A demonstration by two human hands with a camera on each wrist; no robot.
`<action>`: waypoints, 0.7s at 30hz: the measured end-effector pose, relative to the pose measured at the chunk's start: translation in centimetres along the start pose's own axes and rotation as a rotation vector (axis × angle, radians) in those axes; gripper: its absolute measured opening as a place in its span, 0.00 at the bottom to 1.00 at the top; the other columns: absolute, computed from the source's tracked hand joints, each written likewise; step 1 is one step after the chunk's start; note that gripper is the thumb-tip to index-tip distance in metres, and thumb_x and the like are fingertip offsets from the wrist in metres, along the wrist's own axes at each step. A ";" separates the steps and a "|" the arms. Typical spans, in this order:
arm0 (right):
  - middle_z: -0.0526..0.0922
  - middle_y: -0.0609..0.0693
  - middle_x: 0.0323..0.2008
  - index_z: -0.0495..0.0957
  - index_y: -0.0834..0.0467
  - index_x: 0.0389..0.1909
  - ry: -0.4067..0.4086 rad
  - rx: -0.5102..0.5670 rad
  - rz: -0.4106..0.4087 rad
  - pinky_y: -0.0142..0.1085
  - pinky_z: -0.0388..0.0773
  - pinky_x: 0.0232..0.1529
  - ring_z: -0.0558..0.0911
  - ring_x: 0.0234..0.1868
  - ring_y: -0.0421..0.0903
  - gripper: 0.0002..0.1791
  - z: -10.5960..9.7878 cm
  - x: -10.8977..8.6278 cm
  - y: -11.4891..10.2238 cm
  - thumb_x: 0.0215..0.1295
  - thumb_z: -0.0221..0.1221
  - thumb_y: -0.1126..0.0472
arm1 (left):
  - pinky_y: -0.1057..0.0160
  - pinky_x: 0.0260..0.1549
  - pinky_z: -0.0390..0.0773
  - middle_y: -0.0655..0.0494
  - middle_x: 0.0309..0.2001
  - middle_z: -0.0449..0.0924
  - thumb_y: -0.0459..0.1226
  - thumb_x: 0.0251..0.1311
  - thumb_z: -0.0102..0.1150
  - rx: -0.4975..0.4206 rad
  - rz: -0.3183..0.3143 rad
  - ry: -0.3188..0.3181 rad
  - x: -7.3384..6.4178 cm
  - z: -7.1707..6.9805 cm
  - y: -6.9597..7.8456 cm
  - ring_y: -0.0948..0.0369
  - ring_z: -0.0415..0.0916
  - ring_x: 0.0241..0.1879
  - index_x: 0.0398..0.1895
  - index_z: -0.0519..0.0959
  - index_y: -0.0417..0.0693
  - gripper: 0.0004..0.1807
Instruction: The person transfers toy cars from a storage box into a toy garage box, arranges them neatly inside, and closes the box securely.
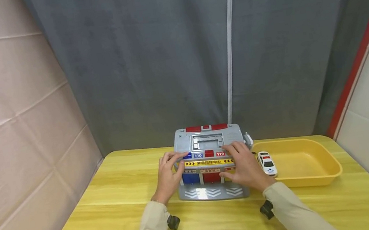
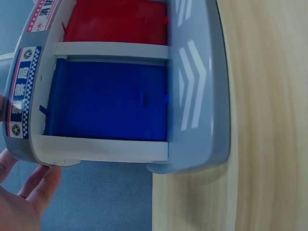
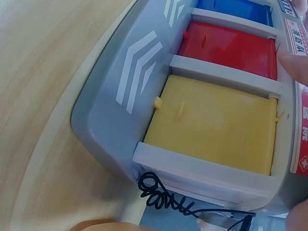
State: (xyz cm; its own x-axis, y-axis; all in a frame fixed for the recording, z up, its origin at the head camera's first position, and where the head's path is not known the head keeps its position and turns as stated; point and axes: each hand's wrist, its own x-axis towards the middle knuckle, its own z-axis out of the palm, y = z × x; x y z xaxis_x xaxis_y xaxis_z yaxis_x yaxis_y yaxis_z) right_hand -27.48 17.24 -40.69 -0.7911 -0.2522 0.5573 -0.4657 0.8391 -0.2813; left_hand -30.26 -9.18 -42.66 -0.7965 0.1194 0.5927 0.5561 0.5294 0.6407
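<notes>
A grey toy garage (image 1: 205,139) stands on the table, its blue door (image 2: 106,101), red door (image 2: 115,24) and yellow door (image 3: 216,125) all closed. Both hands hold the garage by its upper front part. At its left end is my left hand (image 1: 169,176), with a finger reaching to the blue button and other fingers at the side. On the right, my right hand (image 1: 246,165) has fingers on the roof edge near the red button and the thumb down the front, close to the red door. Part of each grip is hidden.
Right of the garage is a yellow tray (image 1: 307,180), with a white toy police car (image 1: 267,164) at its left side. A coiled black cord (image 3: 163,197) hangs by the garage's right end. A grey curtain (image 1: 150,76) stands behind the wooden table (image 1: 113,211).
</notes>
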 end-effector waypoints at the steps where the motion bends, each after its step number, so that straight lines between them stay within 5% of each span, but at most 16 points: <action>1: 0.77 0.52 0.54 0.73 0.57 0.63 0.003 0.004 0.001 0.52 0.75 0.62 0.72 0.58 0.52 0.47 0.0 0.0 0.0 0.39 0.81 0.49 | 0.57 0.48 0.66 0.54 0.52 0.78 0.37 0.68 0.58 0.003 0.006 -0.001 0.0 0.0 0.0 0.57 0.68 0.51 0.52 0.85 0.60 0.14; 12: 0.80 0.54 0.57 0.71 0.57 0.65 0.001 0.115 0.055 0.55 0.75 0.63 0.75 0.60 0.54 0.47 -1.0 -0.2 0.0 0.42 0.80 0.48 | 0.56 0.48 0.69 0.53 0.52 0.78 0.35 0.67 0.58 0.071 0.059 0.002 0.1 0.1 0.5 0.54 0.67 0.50 0.52 0.85 0.57 0.14; 21: 0.79 0.53 0.60 0.71 0.56 0.67 -0.019 0.127 0.035 0.54 0.76 0.61 0.74 0.59 0.52 0.47 -1.3 -0.4 0.2 0.45 0.77 0.44 | 0.54 0.51 0.70 0.54 0.52 0.78 0.35 0.68 0.59 0.073 0.001 -0.019 -0.1 -0.2 0.9 0.55 0.67 0.52 0.52 0.86 0.59 0.14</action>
State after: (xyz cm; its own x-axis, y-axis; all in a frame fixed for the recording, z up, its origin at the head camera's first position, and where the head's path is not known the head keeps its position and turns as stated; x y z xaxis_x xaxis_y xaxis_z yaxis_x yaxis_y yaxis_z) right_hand -26.74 18.10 -39.94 -0.8147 -0.2341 0.5306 -0.4832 0.7799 -0.3978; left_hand -29.64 -8.93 -42.03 -0.8008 0.1354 0.5834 0.5385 0.5892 0.6024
